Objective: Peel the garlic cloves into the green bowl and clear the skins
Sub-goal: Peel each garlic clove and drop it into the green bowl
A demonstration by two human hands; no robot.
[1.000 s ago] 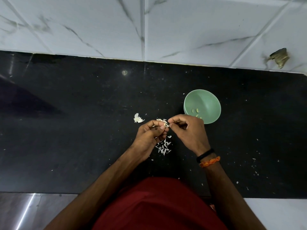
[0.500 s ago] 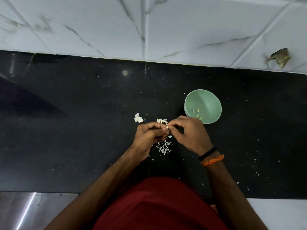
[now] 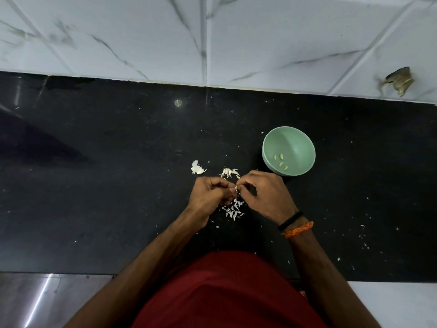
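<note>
pale garlic clove (image 3: pixel 236 187), small and mostly hidden, pinched between the fingertips of both hands above the middle of the black counter (image 3: pixel 94 185). left hand (image 3: pixel 209 196) curled, thumb and fingers gripping the clove from the left. right hand (image 3: pixel 264 195) curled, thumb and forefinger nipping the clove's other end; black band (image 3: pixel 290 220) and orange braided thread (image 3: pixel 298 230) on its wrist.

papery white skins (image 3: pixel 234 210), thin curled slivers, heaped on the counter directly under the hands, toward the near edge. unpeeled cloves (image 3: pixel 229 172), a small whitish cluster with loose husk, just beyond the hands. separate white garlic piece (image 3: pixel 196 168), ragged and feathery, further left of that cluster.

green bowl (image 3: pixel 300 140), round, smooth, matte mint, standing beyond and to the right of the right hand, just beside it, about midway between the counter's near and far edges. four peeled cloves (image 3: pixel 280 160), yellowish and glossy, at the bowl's bottom.

counter: polished dark stone, speckled with fine white flecks, thickest toward the right near edge. wall tiles (image 3: pixel 283 43) along the far edge: white, grey-veined, glossy. red garment (image 3: pixel 227 292) at the near edge.
</note>
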